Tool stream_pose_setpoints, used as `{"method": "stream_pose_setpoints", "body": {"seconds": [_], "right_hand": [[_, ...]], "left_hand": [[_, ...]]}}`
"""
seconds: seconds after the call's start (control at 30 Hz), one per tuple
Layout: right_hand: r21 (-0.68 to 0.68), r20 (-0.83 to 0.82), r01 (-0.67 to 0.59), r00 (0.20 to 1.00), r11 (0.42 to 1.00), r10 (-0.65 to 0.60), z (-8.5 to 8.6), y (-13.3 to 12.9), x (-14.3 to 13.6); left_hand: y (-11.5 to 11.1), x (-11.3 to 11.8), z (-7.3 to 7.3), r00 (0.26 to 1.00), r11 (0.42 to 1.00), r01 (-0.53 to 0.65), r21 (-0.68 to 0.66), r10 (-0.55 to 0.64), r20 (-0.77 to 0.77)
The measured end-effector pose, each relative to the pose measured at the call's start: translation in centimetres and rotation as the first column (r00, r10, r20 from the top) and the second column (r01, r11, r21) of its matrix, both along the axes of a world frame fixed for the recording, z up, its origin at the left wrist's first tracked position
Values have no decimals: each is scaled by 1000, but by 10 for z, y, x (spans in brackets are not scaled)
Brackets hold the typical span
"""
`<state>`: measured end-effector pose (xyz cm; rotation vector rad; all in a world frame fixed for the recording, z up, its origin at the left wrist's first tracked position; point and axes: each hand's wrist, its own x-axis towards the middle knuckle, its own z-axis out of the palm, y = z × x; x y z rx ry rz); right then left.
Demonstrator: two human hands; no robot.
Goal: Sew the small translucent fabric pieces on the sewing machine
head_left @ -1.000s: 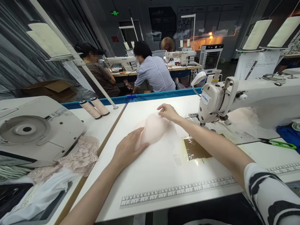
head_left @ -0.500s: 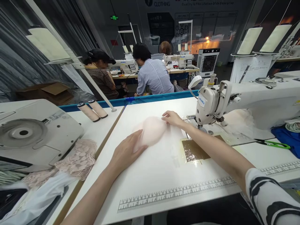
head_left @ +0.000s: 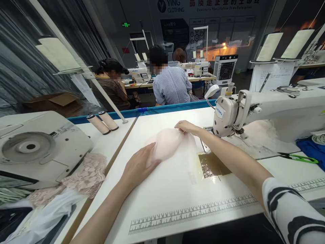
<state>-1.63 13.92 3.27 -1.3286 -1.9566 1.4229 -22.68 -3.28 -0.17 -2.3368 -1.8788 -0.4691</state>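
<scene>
A pale pink, rounded piece that looks like a bra cup (head_left: 168, 144) lies on the white sewing table (head_left: 162, 200), with thin sheer fabric around it. My left hand (head_left: 139, 165) rests against its left side, fingers stretched out and thumb apart along the lower edge. At the upper right edge, my right hand (head_left: 186, 127) pinches the cup's rim with fingertips and thumb. Exactly which layers it grips is hard to see. Right of that hand stands a white sewing machine (head_left: 224, 117); my right forearm crosses in front of its needle area.
A taped brown patch (head_left: 213, 165) and a printed ruler (head_left: 193, 211) mark the table. Green-handled scissors (head_left: 302, 158) and blue cloth (head_left: 308, 149) lie right. Left are another machine (head_left: 38, 145), lace (head_left: 88, 173) and thread spools (head_left: 99, 124). Two people sit beyond the blue edge.
The camera view has shifted slightly. Both hands keep nearly the same places on the cup, which shows less blur now. The people at the back have shifted a little.
</scene>
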Motion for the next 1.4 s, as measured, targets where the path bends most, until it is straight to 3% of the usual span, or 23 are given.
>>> {"method": "stream_pose_setpoints", "body": {"seconds": [0.53, 0.9, 1.2, 1.4], "right_hand": [[-145, -329, 33, 941, 989, -80, -1, 5, -7], [-48, -412, -37, 911, 998, 14, 4, 7, -17], [3, -494, -133, 862, 991, 117, -2, 1, -26], [88, -398, -73, 912, 993, 102, -11, 3, -34]], "left_hand": [[-1, 0, 3, 999, 1000, 26, -13, -26, 44], [-2, 0, 2, 999, 1000, 20, 17, -21, 36], [-8, 5, 8, 977, 977, 206, 59, -208, 39], [-8, 5, 10, 967, 967, 252, 32, -253, 38]]}}
